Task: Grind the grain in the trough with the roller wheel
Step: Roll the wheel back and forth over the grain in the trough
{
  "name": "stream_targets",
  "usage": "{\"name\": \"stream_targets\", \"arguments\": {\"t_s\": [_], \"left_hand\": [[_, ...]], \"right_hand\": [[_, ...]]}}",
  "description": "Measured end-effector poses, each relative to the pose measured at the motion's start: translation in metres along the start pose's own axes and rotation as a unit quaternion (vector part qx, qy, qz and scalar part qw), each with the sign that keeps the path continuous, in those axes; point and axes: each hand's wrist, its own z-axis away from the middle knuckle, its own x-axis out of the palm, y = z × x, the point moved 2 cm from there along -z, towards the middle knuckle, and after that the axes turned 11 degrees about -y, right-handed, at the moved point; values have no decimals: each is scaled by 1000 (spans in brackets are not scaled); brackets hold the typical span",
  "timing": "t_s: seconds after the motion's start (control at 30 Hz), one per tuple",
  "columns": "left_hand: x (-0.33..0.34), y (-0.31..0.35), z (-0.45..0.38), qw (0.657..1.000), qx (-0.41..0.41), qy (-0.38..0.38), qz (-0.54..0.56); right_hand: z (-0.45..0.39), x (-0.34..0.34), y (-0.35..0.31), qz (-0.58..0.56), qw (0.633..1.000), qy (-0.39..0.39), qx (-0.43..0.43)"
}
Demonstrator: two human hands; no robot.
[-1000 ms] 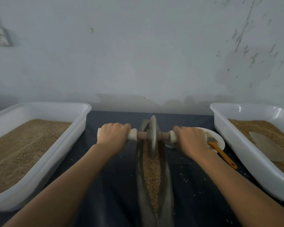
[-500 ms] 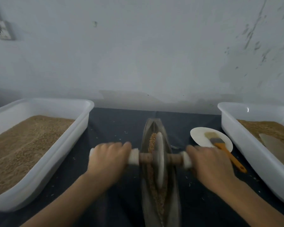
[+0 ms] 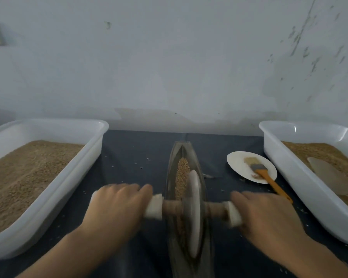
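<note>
A narrow boat-shaped metal trough runs away from me down the middle of the dark table. Brown grain lies along its groove. The pale roller wheel stands upright in the trough, near its middle. A wooden axle with white handle ends passes through the wheel. My left hand grips the left handle. My right hand grips the right handle. Both hands and the wheel are motion-blurred.
A white tub of brown grain stands on the left. Another white tub on the right holds grain and a pale scoop. An orange-handled brush lies on a white plate right of the trough. Loose grains dot the table.
Both hands have pulled the roller wheel along the trough from its far end toward me. Grain at the far end is now uncovered.
</note>
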Motion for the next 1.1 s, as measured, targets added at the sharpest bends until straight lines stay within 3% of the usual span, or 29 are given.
{"name": "stream_targets", "arguments": {"t_s": [0.17,0.3,0.43,0.57,0.63,0.77,0.93,1.1], "left_hand": [[11,-4,-8,997,-43,-66,-17],[37,-26,-64,991,-133,-19,-26],[42,-36,-98,989,-142,12,-46],[33,-26,-69,988,-150,-13,-39],[21,-15,-36,993,-112,-36,-18],[-12,2,17,999,-19,22,-18],[11,-5,-9,997,-54,-38,-43],[44,-36,-82,988,-150,-5,-38]], "right_hand": [[-13,1,-2,21,998,-53,18],[-76,8,10,72,995,-11,64],[-114,5,19,79,994,9,77],[-78,5,11,34,997,-22,60],[-40,4,4,35,999,-32,26],[14,-11,-7,7,999,44,-26],[-13,2,-2,29,999,-10,14],[-97,10,15,102,992,27,64]]}}
